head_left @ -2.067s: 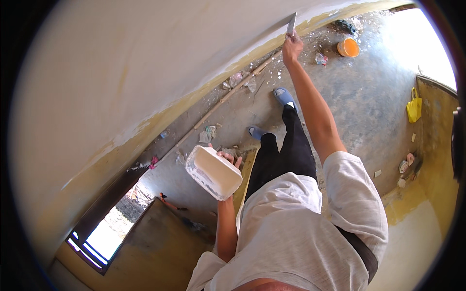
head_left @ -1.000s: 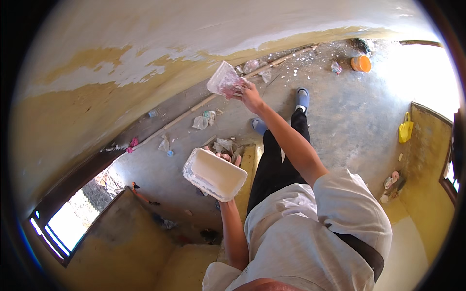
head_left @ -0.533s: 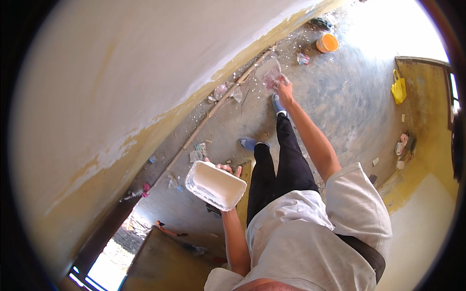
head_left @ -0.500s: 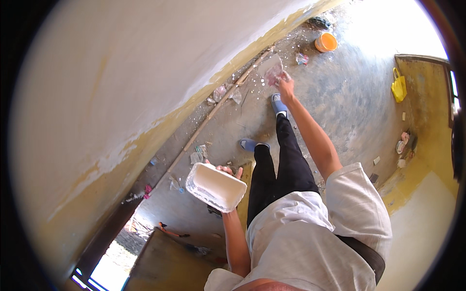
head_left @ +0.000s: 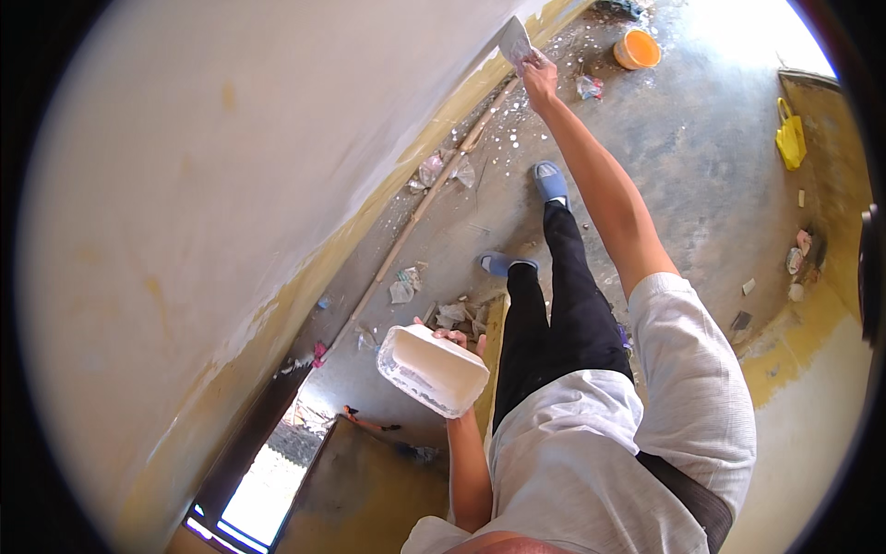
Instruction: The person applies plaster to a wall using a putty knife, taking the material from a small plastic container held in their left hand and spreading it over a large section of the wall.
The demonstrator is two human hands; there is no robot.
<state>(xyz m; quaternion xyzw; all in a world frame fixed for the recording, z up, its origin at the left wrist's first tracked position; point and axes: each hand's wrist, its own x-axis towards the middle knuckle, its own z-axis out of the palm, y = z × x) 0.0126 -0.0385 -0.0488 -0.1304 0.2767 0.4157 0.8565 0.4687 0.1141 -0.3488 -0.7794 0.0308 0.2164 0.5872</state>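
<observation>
Scraper [head_left: 513,39] held, right fingers [head_left: 531,63] | white tub [head_left: 411,380] held, left fingers [head_left: 450,337]

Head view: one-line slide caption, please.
Right hand holds a flat grey scraper near the whitish-yellow wall; left hand holds a white rectangular tub.

Head-worn fisheye; steeply downward

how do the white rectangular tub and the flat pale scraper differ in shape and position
The white rectangular tub is a hollow, open-topped container; the flat pale scraper is a thin blade. The tub is held closer in by the left hand; the scraper is farther out in the right hand, near the pale, yellow-patched wall. Both are pale and hand-held.
</observation>
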